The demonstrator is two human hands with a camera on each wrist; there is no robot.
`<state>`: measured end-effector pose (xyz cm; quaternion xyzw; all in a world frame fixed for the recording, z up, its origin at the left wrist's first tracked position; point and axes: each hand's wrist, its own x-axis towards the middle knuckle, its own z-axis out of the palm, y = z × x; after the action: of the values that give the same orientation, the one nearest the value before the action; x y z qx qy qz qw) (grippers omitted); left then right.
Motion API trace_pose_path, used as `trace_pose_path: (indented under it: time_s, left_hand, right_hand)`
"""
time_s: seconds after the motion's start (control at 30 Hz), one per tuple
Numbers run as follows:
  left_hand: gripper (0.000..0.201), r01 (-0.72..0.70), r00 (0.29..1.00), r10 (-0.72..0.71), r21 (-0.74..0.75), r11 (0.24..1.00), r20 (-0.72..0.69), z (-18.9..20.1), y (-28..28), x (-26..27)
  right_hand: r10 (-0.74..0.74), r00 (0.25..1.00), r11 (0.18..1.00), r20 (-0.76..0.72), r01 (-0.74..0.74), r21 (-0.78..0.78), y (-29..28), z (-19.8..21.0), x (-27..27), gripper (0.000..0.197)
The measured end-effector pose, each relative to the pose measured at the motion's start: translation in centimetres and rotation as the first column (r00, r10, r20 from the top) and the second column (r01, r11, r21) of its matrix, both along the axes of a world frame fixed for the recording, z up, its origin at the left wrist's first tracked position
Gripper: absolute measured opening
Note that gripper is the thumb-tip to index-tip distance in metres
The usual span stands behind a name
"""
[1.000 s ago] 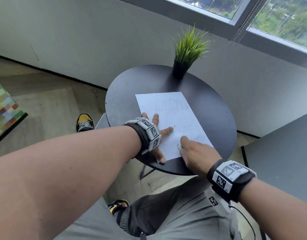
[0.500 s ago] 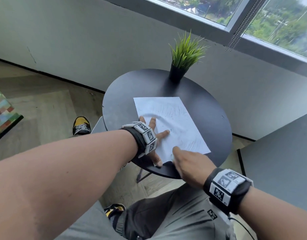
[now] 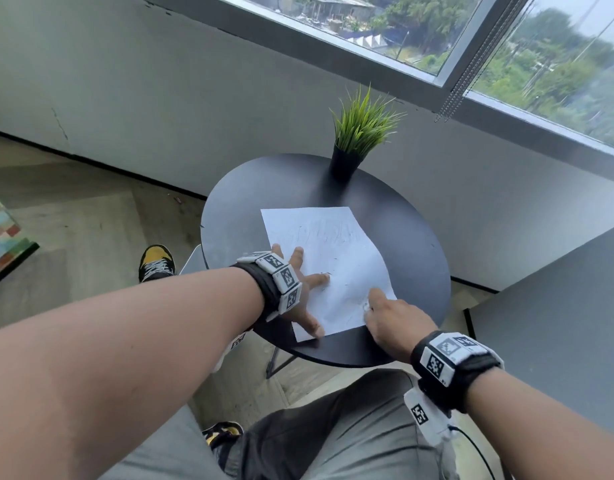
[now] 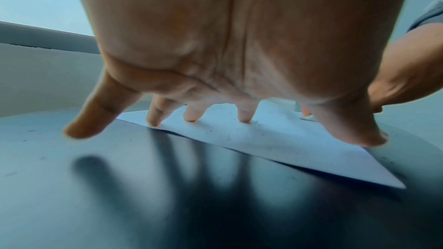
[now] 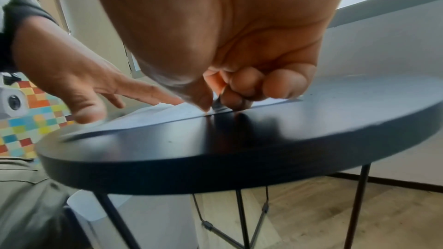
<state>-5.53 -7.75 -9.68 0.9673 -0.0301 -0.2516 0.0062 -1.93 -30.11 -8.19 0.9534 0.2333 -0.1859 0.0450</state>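
Observation:
A white sheet of paper (image 3: pixel 333 258) with faint pencil marks lies on a round black table (image 3: pixel 402 230). My left hand (image 3: pixel 304 306) is spread flat on the sheet's near left part, fingertips (image 4: pixel 244 119) and thumb pressing it down. My right hand (image 3: pixel 392 320) is at the sheet's near right corner, its thumb and curled fingers pinching a small whitish object (image 3: pixel 367 305) against the paper. In the right wrist view that object (image 5: pixel 217 105) shows only as a small dark bit between the fingertips.
A green plant in a black pot (image 3: pixel 343 164) stands at the table's far edge, below the window. A grey surface (image 3: pixel 558 323) lies to the right and a colourful checkered panel (image 3: pixel 1 244) on the floor at left. My knees are under the table's near edge.
My right hand slid left along the sheet's near edge, then back to the near right corner, still pinching the small object. The left hand stayed pressed on the paper. My head tilted up.

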Motion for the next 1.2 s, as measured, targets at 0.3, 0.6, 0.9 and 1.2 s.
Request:
trace_pose_path:
  time_s: [0.3,0.6,0.9,1.2]
  left_hand:
    - [0.114,0.106,0.992,-0.106,0.005,0.994,0.066,0.4,1.0,-1.1]
    - [0.103,0.147,0.989,-0.146,0.059,0.987,-0.017,1.8,0.5,0.5]
    - [0.112,0.14,0.99,-0.137,0.077,0.987,-0.039,2.0,0.2,1.3]
    - [0.122,0.123,0.992,-0.121,0.05,0.991,-0.042,1.9,-0.4,1.6]
  right_hand:
    - [0.101,0.992,0.995,0.072,-0.1,-0.014,2.1,1.4,-1.3,0.018]
    - [0.354,0.935,0.935,-0.025,-0.355,-0.002,4.8,1.3,-3.6,0.016]
    - [0.35,0.936,0.937,-0.033,-0.35,0.008,5.2,0.6,-2.7,0.014]
    - [0.33,0.943,0.943,-0.046,-0.328,0.048,5.5,0.1,-1.7,0.022]
